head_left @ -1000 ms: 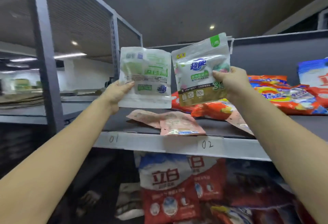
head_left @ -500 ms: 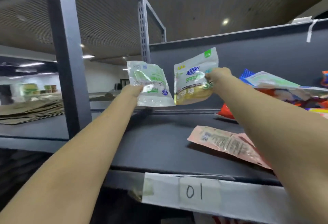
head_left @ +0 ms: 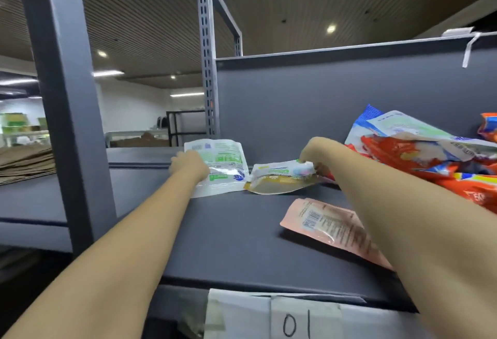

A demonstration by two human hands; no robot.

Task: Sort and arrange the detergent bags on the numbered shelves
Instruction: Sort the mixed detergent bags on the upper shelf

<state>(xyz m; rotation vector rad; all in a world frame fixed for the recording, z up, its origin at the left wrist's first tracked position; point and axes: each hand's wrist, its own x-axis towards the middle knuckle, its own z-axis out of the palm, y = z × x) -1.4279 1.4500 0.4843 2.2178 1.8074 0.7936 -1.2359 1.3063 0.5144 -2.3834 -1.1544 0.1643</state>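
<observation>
My left hand (head_left: 189,164) grips the left edge of a white and green detergent pouch (head_left: 223,166) that stands leaning at the back of the dark shelf (head_left: 228,244). Just right of it, my right hand (head_left: 313,154) pinches the top of a white and gold pouch (head_left: 281,178), which lies tipped over on the shelf beside the first pouch. A paper label marked 01 (head_left: 297,324) is taped to the shelf's front edge below.
A pink pouch (head_left: 330,227) lies flat on the shelf under my right forearm. A heap of orange, red and white bags (head_left: 419,150) fills the right side. A grey upright post (head_left: 67,96) stands at the left, and a grey back panel (head_left: 322,96) closes the shelf.
Both hands have come down from mid-air to the back of the shelf. The white and green pouch now stands on it, and the gold pouch has tipped onto its side.
</observation>
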